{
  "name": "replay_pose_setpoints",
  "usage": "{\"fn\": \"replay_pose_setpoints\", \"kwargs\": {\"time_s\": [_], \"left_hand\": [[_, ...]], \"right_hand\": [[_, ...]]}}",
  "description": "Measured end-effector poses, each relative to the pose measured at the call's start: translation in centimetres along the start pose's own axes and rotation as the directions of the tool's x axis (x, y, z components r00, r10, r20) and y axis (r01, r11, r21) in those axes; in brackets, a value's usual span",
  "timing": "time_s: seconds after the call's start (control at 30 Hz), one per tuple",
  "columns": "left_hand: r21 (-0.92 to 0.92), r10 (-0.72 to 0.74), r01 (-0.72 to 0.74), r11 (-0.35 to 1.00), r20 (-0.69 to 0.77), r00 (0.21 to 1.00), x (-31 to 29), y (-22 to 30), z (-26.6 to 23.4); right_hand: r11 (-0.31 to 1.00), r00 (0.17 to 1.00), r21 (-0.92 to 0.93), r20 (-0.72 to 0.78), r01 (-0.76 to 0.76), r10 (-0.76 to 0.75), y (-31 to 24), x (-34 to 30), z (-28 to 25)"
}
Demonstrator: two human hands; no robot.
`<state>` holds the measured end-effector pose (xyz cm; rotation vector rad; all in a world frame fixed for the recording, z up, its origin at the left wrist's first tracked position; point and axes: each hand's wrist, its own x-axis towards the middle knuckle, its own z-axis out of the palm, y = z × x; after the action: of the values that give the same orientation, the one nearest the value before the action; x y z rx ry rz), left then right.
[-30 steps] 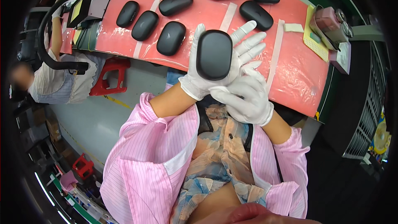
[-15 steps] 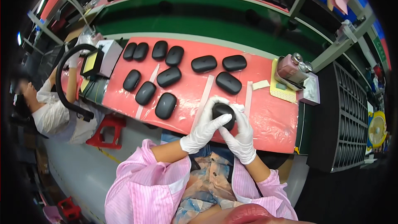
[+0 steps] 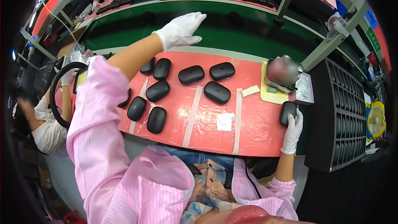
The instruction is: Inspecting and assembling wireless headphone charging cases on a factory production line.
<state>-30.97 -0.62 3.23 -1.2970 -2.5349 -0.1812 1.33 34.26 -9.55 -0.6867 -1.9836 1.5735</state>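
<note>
The right hand (image 3: 292,132) touches a black case (image 3: 287,113).
The case sits near the table's (image 3: 261,135) right edge; I can't tell if the fingers pinch it. The left hand (image 3: 181,31) hangs past the far edge, over a green strip (image 3: 124,33), fingers straight and close together, thumb sticking out.

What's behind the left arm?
The left arm crosses the pink mat. An upper black case shows partly beside the bare forearm, a lower black case partly beside the sleeve. Their covered parts, and anything fully behind the arm, can't be seen.
</note>
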Motion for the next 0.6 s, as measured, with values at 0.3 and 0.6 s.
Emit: {"fn": "replay_pose_setpoints", "kwargs": {"time_s": [0.3, 0.6], "left_hand": [[0.513, -0.2, -0.035, 0.858, 0.395, 0.897, 16.7, -1.4, 10.8], [0.452, -0.158, 0.074, 0.889, 0.153, 0.975, 21.2, -5.7, 18.8]], "right_hand": [[0.824, 0.961, -0.535, -0.075, 0.187, -0.267, 0.0, 0.1, 1.7], [0.843, 0.96, -0.495, -0.058, 0.21, -0.273, -0.5, -0.2, 2.4]]}}
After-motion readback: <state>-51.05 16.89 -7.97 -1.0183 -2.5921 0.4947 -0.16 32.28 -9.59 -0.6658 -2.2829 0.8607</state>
